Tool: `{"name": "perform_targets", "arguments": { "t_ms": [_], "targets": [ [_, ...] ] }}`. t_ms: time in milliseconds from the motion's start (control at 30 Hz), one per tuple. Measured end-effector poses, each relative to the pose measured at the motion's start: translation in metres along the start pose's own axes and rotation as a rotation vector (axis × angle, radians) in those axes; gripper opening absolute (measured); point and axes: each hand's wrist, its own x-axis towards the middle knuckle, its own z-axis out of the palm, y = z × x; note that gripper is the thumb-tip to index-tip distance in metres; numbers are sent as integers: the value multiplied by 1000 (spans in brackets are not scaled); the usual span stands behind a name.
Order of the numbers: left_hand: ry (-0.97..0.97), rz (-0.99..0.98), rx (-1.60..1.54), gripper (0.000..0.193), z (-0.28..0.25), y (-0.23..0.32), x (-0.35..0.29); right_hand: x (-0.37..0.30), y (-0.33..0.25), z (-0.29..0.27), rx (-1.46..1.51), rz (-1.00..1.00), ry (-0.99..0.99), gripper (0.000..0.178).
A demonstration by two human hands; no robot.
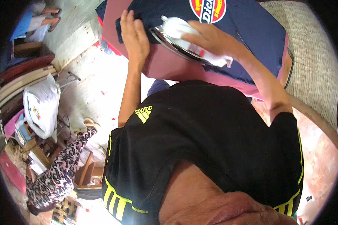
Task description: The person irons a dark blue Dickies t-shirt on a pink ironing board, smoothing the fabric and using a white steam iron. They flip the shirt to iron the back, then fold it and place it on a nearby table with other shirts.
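A dark navy shirt with a round red, yellow and white print lies spread over an ironing board with a dusty-pink cover. My right hand is closed around the handle of a white and grey iron. The iron sits at the shirt's near edge, its pointed end toward my left hand. Fingers stretched out, my left hand rests over the dark cloth and the board's near edge, just left of the iron. The iron's underside is mostly hidden.
A woven light mat lies right of the board. On the left, a white plastic bag stands among stacked boards. Below it, a person in patterned clothes is among boxes. Another person's legs show at the upper left.
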Motion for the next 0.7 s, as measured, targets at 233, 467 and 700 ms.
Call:
{"name": "perform_targets", "arguments": {
  "t_ms": [233,467,700],
  "targets": [
    [-343,60,669,79,47,28,-13,-144,57,-3,133,398,252,48],
    [-423,274,464,76,86,85,-19,-174,67,-8,140,439,415,40],
    [-720,366,373,75,129,113,-42,-183,91,-7,488,655,796,40]
  ]
}}
